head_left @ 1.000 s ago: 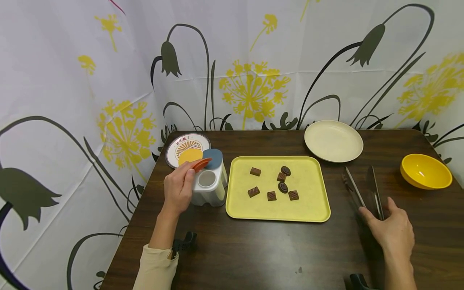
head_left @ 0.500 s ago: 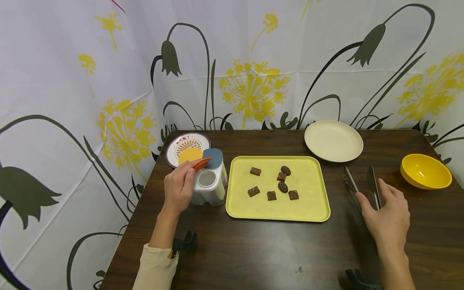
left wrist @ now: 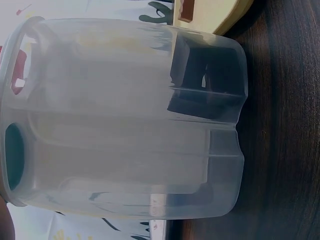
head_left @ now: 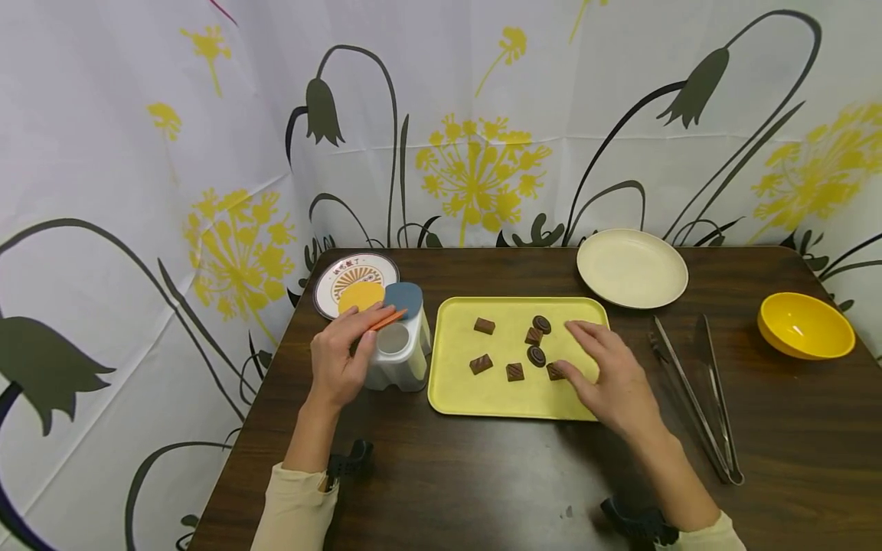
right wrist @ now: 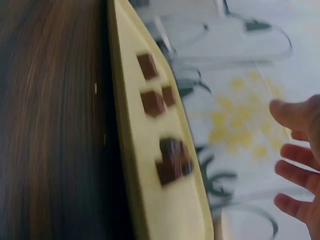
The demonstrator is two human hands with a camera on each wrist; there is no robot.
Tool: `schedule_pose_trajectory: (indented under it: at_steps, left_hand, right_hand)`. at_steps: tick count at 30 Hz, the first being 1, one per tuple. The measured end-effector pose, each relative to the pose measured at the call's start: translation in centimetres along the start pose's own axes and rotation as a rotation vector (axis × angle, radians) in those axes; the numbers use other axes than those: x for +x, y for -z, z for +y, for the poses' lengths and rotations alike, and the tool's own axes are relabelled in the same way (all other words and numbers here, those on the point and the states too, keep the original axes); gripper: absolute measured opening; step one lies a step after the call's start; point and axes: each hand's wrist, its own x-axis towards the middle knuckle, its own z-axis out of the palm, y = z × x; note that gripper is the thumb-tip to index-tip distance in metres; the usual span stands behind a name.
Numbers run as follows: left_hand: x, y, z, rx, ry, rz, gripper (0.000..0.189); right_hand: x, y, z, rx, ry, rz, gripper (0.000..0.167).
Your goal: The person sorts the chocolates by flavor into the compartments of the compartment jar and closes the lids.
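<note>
My left hand (head_left: pixel 339 360) holds up the orange lid (head_left: pixel 389 320) of a translucent container (head_left: pixel 413 366), fingers along its top and thumb near its lower edge. Below that lid a round opening shows. In the left wrist view the container's clear wall (left wrist: pixel 115 115) fills most of the picture. My right hand (head_left: pixel 616 383) hovers over the right side of the yellow tray (head_left: pixel 462 398), fingers apart, nothing between them. Several chocolates (head_left: pixel 481 363) lie on the tray; the thumb partly covers one square chocolate (head_left: pixel 554 372). Metal tongs (head_left: pixel 710 421) lie on the table right of this hand.
Yellow (head_left: pixel 361 295) and blue lids (head_left: pixel 405 297) cover other openings of the container. A patterned plate (head_left: pixel 331 279) sits behind it. At the back right is a cream plate (head_left: pixel 632 268), with a yellow bowl (head_left: pixel 806 327) farther right. A flowered curtain (head_left: pixel 482 76) hangs behind the table.
My right hand has let go of the tongs and moved left over the tray. The tongs now lie on the table. The orange lid in my left hand has tilted to show more edge-on.
</note>
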Motion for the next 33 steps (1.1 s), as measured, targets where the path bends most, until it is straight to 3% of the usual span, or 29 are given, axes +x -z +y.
schedule_pose_trajectory:
  at_steps: [6,13,24,33]
  left_hand:
    - [-0.1,0.1,0.1,0.012,0.007,-0.022,0.041]
    - [-0.1,0.1,0.0,0.011,0.002,-0.02,0.041]
    - [0.0,0.0,0.0,0.008,-0.005,-0.023,0.042]
    - [-0.1,0.0,-0.1,-0.009,-0.02,-0.019,0.043]
  right_hand:
    - [2.1,-2.9,-3.2,0.056,0.205,-0.196,0.058]
    - [4.3,-5.4,-5.9,0.104,0.337,-0.3,0.058]
    - [7.9,-7.5,-8.8,0.142,0.447,-0.315,0.067]
    - [9.3,-9.5,-9.5,0.195,0.449,-0.341,0.072]
